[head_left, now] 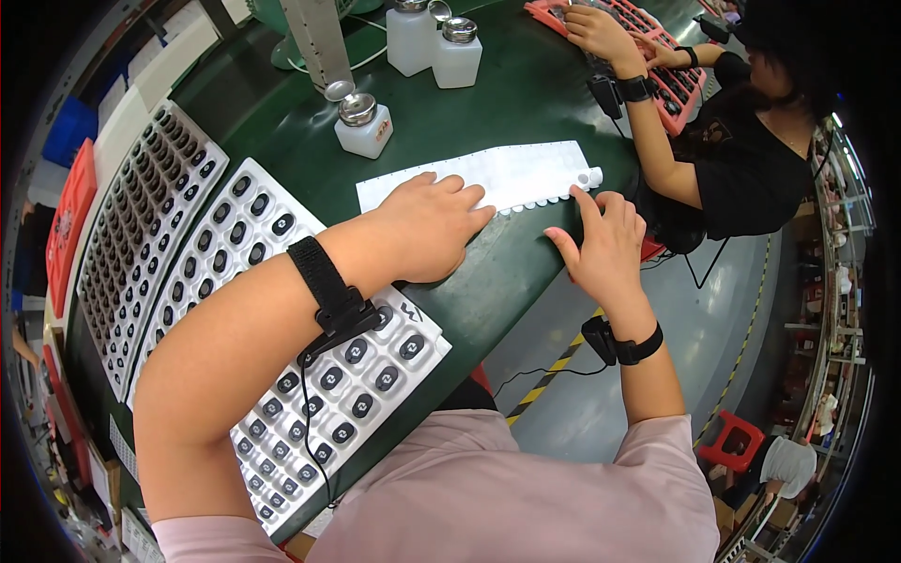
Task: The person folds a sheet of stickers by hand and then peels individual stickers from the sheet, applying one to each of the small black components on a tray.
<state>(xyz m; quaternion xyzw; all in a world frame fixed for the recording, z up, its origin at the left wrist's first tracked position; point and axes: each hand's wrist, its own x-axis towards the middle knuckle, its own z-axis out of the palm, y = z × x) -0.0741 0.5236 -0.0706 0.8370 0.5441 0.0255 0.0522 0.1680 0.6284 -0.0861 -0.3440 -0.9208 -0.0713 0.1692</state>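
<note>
A white sheet (507, 172) lies on the green table, with a row of small round tabs along its near edge and its right end curled up. My left hand (427, 225) rests on the sheet's left part, fingers down and slightly apart, holding nothing visible. At the right end, my right hand (608, 246) has its index fingertip by the sheet's near edge. Its thumb is spread away and nothing shows between the two. Under my left forearm, a pale moulded tray (427, 330) holds several black oval parts; the forearm covers part of it.
Similar trays, a white one (305, 214) and another (218, 155), lie left. Behind the sheet stand a small dispenser bottle (364, 136), two taller bottles (457, 66) (411, 42) and a metal post (317, 42). A co-worker's hand (601, 36) works at a pink tray (678, 89).
</note>
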